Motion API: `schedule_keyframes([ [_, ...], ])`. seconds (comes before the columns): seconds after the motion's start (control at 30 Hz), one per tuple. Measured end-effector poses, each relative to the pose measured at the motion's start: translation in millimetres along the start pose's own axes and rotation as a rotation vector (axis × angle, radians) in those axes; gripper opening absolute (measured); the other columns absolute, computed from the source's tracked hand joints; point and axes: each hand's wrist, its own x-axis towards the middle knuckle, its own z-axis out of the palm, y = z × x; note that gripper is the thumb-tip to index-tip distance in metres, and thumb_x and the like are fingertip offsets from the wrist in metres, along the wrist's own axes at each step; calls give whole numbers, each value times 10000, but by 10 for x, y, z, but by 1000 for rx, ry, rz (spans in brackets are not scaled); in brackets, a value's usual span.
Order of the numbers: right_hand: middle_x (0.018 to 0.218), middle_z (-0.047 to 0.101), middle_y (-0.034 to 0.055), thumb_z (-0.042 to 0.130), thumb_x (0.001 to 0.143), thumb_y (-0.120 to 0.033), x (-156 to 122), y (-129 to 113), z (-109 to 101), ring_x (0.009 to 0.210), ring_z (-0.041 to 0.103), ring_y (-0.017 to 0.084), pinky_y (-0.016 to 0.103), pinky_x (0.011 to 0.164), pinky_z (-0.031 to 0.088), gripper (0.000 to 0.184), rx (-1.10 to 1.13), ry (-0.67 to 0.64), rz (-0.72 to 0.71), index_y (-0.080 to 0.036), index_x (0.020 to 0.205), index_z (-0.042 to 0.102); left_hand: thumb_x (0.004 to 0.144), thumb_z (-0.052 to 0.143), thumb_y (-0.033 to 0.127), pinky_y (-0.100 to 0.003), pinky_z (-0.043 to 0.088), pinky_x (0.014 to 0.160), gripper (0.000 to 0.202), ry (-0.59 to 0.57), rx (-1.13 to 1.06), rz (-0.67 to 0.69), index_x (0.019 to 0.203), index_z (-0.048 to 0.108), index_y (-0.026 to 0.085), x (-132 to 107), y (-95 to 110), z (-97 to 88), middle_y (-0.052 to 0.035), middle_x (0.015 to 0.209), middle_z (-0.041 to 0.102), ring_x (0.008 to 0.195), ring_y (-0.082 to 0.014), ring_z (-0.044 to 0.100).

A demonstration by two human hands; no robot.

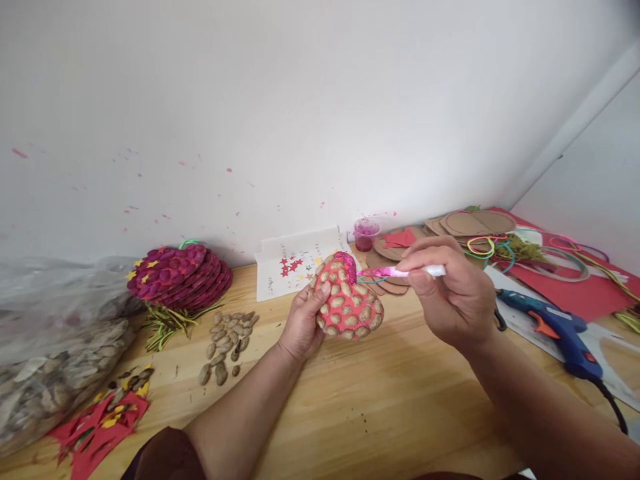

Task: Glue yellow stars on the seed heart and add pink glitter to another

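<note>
My left hand grips the lower left edge of a red pear-shaped cutout covered in peanut shells, tilted up above the table. Magenta paint coats the shells at its top right edge; the others are bare tan. Between the thumb and fingers of my right hand is a white-handled paintbrush, its shaft smeared pink. The brush tip meets the painted edge of the cutout. Behind them, a clear plastic cup holds magenta paint. Loose peanuts lie on the table to the left of my left forearm.
A stack of painted magenta pieces with yellow stars stands at the left, near a plastic bag of peanuts and red paper scraps. Star-strewn white paper lies behind. At right are cardboard shapes and a blue glue gun with its cord.
</note>
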Motion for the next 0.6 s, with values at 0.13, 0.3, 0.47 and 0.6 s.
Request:
schedule_keyframes([
  [0.13,864,696,45,600,960,-191,9,51,7,847,622,227,402,791,495,112,-43,62,48,-254,989,688,722,897,327,-426,609,926,355,33,8,35,979,733,144,-12,-28,23,-111,872,812,1002,-324,773],
  [0.3,880,684,39,611,964,-212,-34,127,29,837,630,212,383,790,482,82,-71,47,81,-240,980,687,689,908,298,-431,616,898,369,55,18,60,969,720,146,-38,-19,53,-109,865,811,983,-337,774],
  [0.47,899,684,33,603,981,-228,-69,197,36,812,637,192,366,790,487,93,-76,68,139,-240,1000,694,693,910,382,-350,628,765,462,67,78,96,1039,692,166,-46,-61,45,-84,882,807,841,-270,783],
  [0.6,908,698,32,609,982,-250,-64,270,47,834,651,198,363,798,495,89,-84,88,143,-241,1004,695,675,912,490,-251,561,547,531,73,195,106,1043,666,198,-75,-58,80,-37,809,781,631,-182,718],
])
